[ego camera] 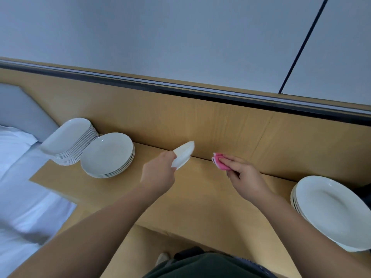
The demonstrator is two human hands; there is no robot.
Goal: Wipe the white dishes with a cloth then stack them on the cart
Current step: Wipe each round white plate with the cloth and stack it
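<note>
Grey wall (180, 37), black vertical seam (305, 43). Wooden back panel (140, 113), dark top rail (180, 90), matching counter (200, 197). Bed (20, 187) at left: white linen, grey headboard (20, 105).

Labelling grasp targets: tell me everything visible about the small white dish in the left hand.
The small white dish is shallow, glossy, ceramic-looking and slightly blurred. It is held tilted above the wooden surface, near its back panel. The left hand grips its near edge; the pink cloth is apart from it.

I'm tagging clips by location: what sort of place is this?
Probably a hotel-style bedroom: a bed with white linen and a grey padded headboard lie left of a wood-panelled wall and a wooden counter, where the stacked white dishes stand.
</note>
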